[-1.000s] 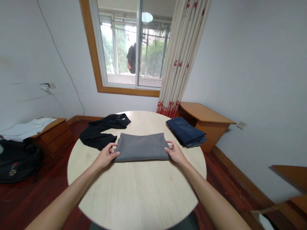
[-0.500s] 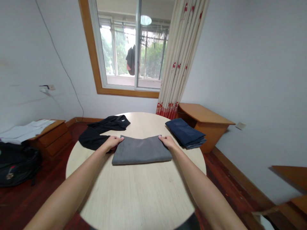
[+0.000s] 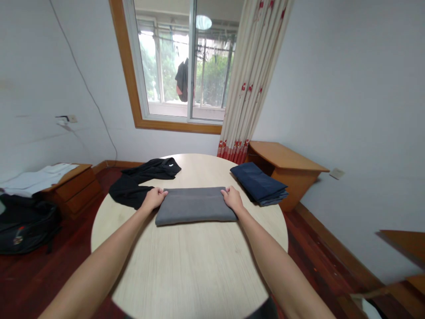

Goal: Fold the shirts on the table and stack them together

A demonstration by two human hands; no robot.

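Observation:
A grey garment (image 3: pixel 195 207), folded into a flat rectangle, lies across the middle of the round table (image 3: pixel 189 266); its exact kind does not show. My left hand (image 3: pixel 154 197) grips its far left corner, thumb on top and the other fingers mostly hidden. At the far right corner, my right hand (image 3: pixel 232 196) holds the cloth in the same way. A crumpled black garment (image 3: pixel 133 188) rests just beyond and left of my left hand. To the right of my right hand sits a folded dark blue garment stack (image 3: pixel 259 182).
Behind the table on the right stands a wooden desk (image 3: pixel 287 157). A low wooden cabinet (image 3: pixel 75 188) with papers on it and a black bag (image 3: pixel 26 223) are on the left. A patterned curtain (image 3: pixel 247 88) hangs by the window.
The far edge of the grey garment, which dipped in the middle, is now straight and pulled taut. My hands have moved slightly apart, still on its corners.

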